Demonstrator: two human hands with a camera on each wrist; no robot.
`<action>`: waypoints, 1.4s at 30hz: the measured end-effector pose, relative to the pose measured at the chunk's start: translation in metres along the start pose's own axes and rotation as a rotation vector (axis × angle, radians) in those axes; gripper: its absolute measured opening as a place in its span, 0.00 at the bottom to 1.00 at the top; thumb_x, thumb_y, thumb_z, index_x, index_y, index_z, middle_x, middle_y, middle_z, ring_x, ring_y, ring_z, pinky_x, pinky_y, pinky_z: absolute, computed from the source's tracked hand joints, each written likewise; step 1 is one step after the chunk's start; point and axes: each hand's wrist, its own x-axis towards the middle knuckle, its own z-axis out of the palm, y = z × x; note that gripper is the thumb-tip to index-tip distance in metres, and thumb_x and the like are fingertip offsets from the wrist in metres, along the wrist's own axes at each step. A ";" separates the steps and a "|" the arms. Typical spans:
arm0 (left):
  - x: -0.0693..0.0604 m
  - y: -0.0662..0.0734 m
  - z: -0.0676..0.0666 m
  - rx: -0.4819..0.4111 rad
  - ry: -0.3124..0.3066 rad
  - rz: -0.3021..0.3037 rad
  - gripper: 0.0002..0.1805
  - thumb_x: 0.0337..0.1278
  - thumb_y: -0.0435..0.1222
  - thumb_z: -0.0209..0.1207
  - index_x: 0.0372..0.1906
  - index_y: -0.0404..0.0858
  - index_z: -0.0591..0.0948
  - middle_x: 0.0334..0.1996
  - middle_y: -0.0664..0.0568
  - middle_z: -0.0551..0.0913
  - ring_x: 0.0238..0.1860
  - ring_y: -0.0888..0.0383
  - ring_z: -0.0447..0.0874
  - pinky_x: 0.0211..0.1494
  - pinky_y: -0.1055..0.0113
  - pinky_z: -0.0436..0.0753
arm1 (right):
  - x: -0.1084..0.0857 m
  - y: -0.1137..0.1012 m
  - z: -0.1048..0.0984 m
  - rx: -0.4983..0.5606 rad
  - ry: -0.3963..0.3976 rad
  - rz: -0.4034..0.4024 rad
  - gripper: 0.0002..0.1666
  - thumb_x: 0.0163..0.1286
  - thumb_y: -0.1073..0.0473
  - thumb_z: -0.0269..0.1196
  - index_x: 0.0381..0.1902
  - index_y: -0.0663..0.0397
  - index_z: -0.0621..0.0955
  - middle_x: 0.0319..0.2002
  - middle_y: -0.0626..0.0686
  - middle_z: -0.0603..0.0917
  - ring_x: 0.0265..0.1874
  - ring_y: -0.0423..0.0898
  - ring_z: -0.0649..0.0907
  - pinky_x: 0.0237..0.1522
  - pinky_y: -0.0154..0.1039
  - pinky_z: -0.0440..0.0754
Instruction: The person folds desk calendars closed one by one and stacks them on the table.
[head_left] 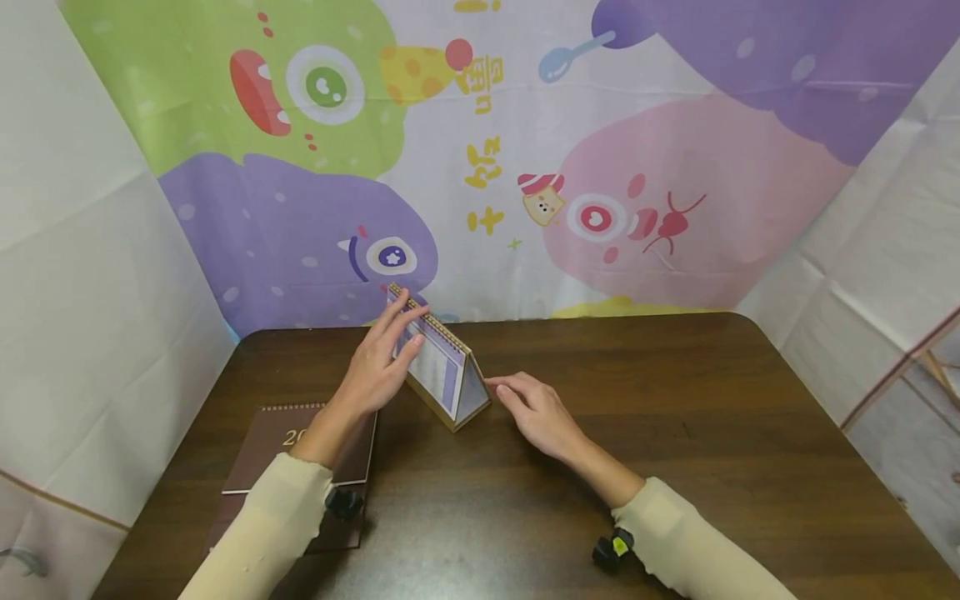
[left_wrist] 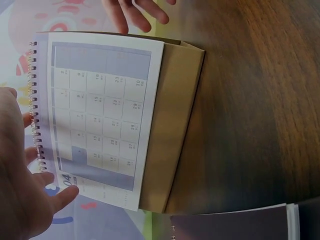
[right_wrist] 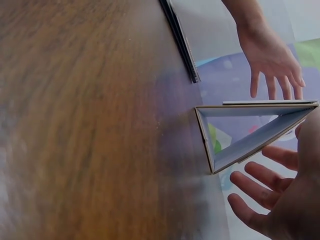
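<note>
Looking first to the calendar (head_left: 435, 371), tented on the desk (head_left: 675, 467) near the far edge and turned aslant. At the left hand (head_left: 375, 367), nearly straight fingers, spread apart, reaching over the wire binding (head_left: 448, 333) and page (left_wrist: 100, 105); at the right hand (head_left: 543, 417), slightly bent fingers beside the slanted back panel (right_wrist: 245, 146), gripping nothing (actual contact impossible to tell).

Apparently light, and so likely to skid or tip backward under a harder push from the left than from the right. Could also buckle if pressed straight down at the binding, or splay at the brown base panel (left_wrist: 172, 120), for lack of a firm grip. Could crease the page by dragging a fingertip across. Might go over the far edge if shoved much further back (not much room there, apparently).

Worth minding, too: the dark brown spiral-bound book (head_left: 251, 458), partly hidden below the left sleeve (head_left: 262, 525). Could be knocked askew by a low sweep of the sleeve, or of the small black device (head_left: 345, 502) at the cuff.
</note>
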 end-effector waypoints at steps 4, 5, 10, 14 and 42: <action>0.000 0.000 0.000 -0.002 0.002 0.001 0.28 0.88 0.45 0.53 0.83 0.44 0.75 0.94 0.45 0.57 0.93 0.36 0.55 0.89 0.26 0.62 | 0.001 0.001 0.000 0.002 0.013 0.012 0.23 0.92 0.53 0.56 0.74 0.51 0.86 0.62 0.58 0.92 0.61 0.53 0.90 0.65 0.55 0.86; 0.000 0.000 0.000 -0.001 0.002 0.002 0.28 0.88 0.45 0.53 0.83 0.44 0.75 0.94 0.45 0.57 0.93 0.36 0.55 0.89 0.26 0.62 | 0.001 0.001 0.000 0.000 0.014 0.013 0.24 0.92 0.53 0.56 0.75 0.51 0.85 0.61 0.58 0.92 0.60 0.53 0.90 0.63 0.54 0.86; 0.000 0.000 0.000 0.001 0.004 0.001 0.28 0.88 0.45 0.53 0.83 0.44 0.76 0.94 0.44 0.57 0.93 0.35 0.55 0.89 0.26 0.62 | 0.001 0.000 0.000 -0.001 0.024 0.005 0.23 0.91 0.54 0.57 0.74 0.51 0.86 0.59 0.59 0.92 0.57 0.51 0.90 0.61 0.51 0.85; 0.000 -0.001 0.000 0.006 0.006 0.001 0.28 0.88 0.45 0.53 0.83 0.45 0.75 0.93 0.44 0.57 0.93 0.35 0.54 0.90 0.26 0.61 | 0.001 -0.003 -0.001 -0.001 0.037 0.000 0.20 0.91 0.55 0.57 0.67 0.50 0.89 0.58 0.60 0.93 0.55 0.51 0.90 0.62 0.52 0.86; 0.000 -0.001 0.001 0.014 0.004 0.005 0.28 0.88 0.45 0.53 0.84 0.45 0.75 0.94 0.44 0.57 0.93 0.34 0.54 0.89 0.25 0.61 | 0.002 -0.010 0.000 0.105 0.056 -0.047 0.19 0.91 0.56 0.55 0.66 0.53 0.89 0.56 0.63 0.92 0.55 0.58 0.93 0.59 0.45 0.89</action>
